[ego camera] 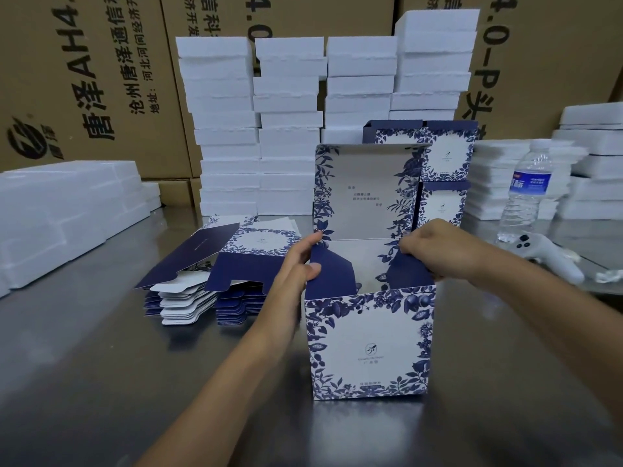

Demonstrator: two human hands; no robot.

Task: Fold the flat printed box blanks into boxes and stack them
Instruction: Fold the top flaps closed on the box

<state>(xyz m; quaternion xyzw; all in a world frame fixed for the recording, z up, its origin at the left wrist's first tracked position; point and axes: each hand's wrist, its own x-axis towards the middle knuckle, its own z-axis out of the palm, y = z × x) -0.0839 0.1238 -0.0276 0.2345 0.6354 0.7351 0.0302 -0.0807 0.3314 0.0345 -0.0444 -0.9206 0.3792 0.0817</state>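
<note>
Between both hands, on the steel table point(101, 365): printed box point(369, 342), upright, blue floral front facing the camera, top open. Lid panel point(364, 190) stands vertical at the back, just beyond the fingertips.

Left hand point(300, 261) grasps the left flap point(328, 274), dark blue, thumb on its outer face, fingers curled at its upper edge; flap leans inward. Right hand point(435, 247) is clenched on the right flap point(408, 269), pinching its top edge; this flap also tilts inward.

Left of the left hand, near: pile of flat blanks point(215, 271), top ones skewed. Beyond the right hand, behind the lid: two finished boxes point(445, 153), one on the other. Right of the right hand: white controller point(546, 256), then a water bottle point(526, 193), upright. Farther back: white foam stacks point(290, 129) against brown cartons point(84, 79).
</note>
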